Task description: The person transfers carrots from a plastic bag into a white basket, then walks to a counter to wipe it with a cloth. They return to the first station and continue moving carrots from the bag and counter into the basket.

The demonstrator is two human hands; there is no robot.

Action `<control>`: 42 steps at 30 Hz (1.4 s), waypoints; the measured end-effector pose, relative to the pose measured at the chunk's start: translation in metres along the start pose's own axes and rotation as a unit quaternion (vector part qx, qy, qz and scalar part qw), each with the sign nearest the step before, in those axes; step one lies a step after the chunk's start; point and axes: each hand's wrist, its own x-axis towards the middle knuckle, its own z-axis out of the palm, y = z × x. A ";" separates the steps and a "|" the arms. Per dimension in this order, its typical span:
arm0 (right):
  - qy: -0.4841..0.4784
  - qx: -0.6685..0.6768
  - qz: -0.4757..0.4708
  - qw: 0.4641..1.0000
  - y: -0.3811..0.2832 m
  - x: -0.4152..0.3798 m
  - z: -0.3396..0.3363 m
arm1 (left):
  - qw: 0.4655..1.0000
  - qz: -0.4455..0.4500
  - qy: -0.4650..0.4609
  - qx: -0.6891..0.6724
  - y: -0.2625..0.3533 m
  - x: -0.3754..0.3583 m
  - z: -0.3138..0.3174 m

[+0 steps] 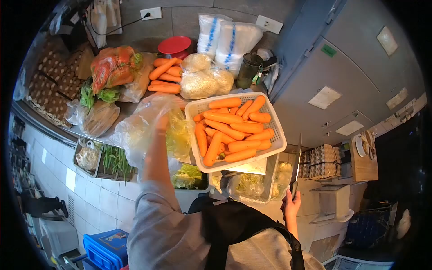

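My right hand is closed around the dark handle of a knife, its long blade pointing up, to the right of the white basket. My left arm reaches forward over the counter, and my left hand is at a clear plastic bag; its fingers are smeared and partly hidden. Beside that hand is a yellowish plastic bag. A white plastic basket full of peeled carrots sits in front of me. More carrots lie loose behind it.
At the back are bags of pale shredded food, a red lid and white plastic packs. A bag of tomato-red vegetables sits left. Below the counter are containers of greens. A grey cabinet stands right.
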 end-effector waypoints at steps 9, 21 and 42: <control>-0.006 0.005 0.013 1.000 0.012 0.005 -0.002 | 0.957 -0.239 -0.035 -0.163 0.019 -0.143 -0.071; -0.031 -0.006 -0.033 0.999 -0.003 0.015 0.001 | 0.974 -0.084 0.025 0.207 0.055 -0.126 -0.059; -0.042 -0.052 -0.142 0.988 -0.014 -0.021 0.014 | 0.748 -0.217 -0.213 -0.589 0.330 -0.243 0.089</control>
